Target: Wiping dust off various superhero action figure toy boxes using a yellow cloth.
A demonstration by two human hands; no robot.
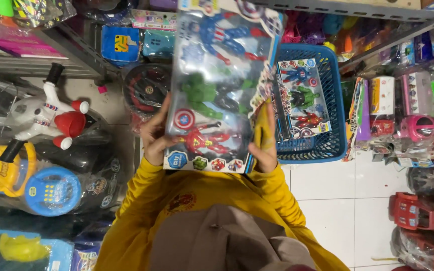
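Note:
I hold a large clear-fronted toy package (217, 85) with several action figures in blue, green and red, upright in front of me. My left hand (152, 133) grips its lower left edge. Gripping the lower right edge, my right hand (266, 150) also pinches a yellow cloth (262, 125) against the package front. Both my sleeves are yellow.
A blue plastic basket (333, 100) on the floor behind the package holds a smaller, similar figure set (302, 98). Wrapped ride-on toys (46, 118) crowd the left. Shelves of boxed toys (413, 105) and red toy cars (418, 213) line the right, beside white floor tiles (337, 206).

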